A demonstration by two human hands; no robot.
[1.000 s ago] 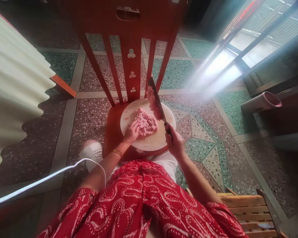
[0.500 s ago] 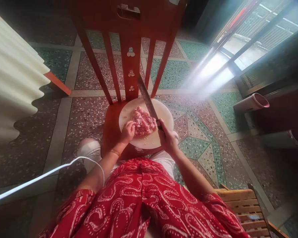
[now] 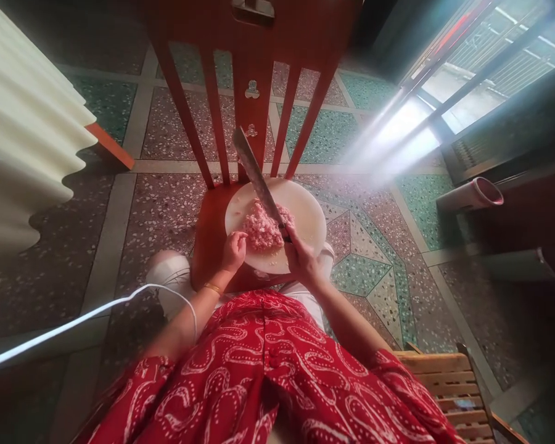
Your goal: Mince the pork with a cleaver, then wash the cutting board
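Observation:
A round white cutting board [image 3: 308, 213] lies on the seat of a red wooden chair [image 3: 254, 74]. A heap of pink minced meat [image 3: 259, 229] sits on the board. My right hand [image 3: 300, 259] grips the handle of a large knife [image 3: 254, 172], whose blade slants up and left over the meat. My left hand [image 3: 234, 250] rests with curled fingers at the board's left edge, touching the side of the meat. A gold bangle is on my left wrist.
The chair stands on a patterned terrazzo floor [image 3: 166, 209]. A cream corrugated sheet [image 3: 23, 135] is at the left, a white cable [image 3: 74, 324] crosses the lower left, a wooden slatted crate [image 3: 448, 385] is at the lower right. A pink-rimmed tube [image 3: 472, 194] lies at right.
The knife, earlier at the board's right with meat stuck on its blade, has swung left over the heap and its blade is clean. My left hand stays at the meat's left side.

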